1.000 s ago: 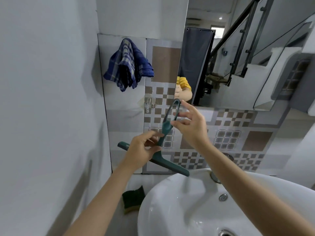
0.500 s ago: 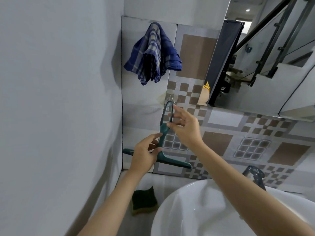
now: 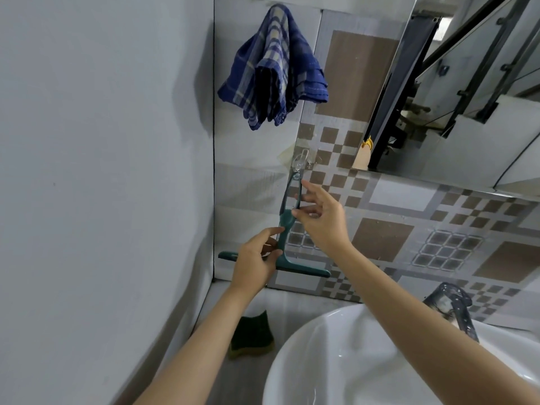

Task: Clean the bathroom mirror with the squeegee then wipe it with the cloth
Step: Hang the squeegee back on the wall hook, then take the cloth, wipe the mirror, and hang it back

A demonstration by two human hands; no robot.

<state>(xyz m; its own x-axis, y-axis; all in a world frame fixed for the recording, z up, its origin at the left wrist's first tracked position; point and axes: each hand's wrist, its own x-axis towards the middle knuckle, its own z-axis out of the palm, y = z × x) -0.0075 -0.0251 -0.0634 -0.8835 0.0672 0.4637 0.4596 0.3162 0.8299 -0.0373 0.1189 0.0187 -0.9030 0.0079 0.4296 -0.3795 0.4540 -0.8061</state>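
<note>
Teal squeegee [image 3: 285, 229] pinched by both hands [image 3: 257, 264] [image 3: 321, 220] (cloth [image 3: 274, 68] overhead, sponge [image 3: 252, 336] below).

The T-shaped plastic squeegee [image 3: 285, 229] was dark teal all over, handle and blade alike. The hanging cotton cloth [image 3: 273, 68] was deep blue, crossed by a plaid of cream and pale grey stripes. The glossy wall tiles [image 3: 380, 238] carried a geometric pattern of brown, beige and grey squares, with small checkerboards and grid blocks between larger plain panels. The side wall [image 3: 102, 171] was plain pale grey. The rounded ceramic basin [image 3: 336, 361] was white. The scouring sponge [image 3: 252, 336] was dark green over a yellow layer. The tap [image 3: 451, 305] was black.
</note>
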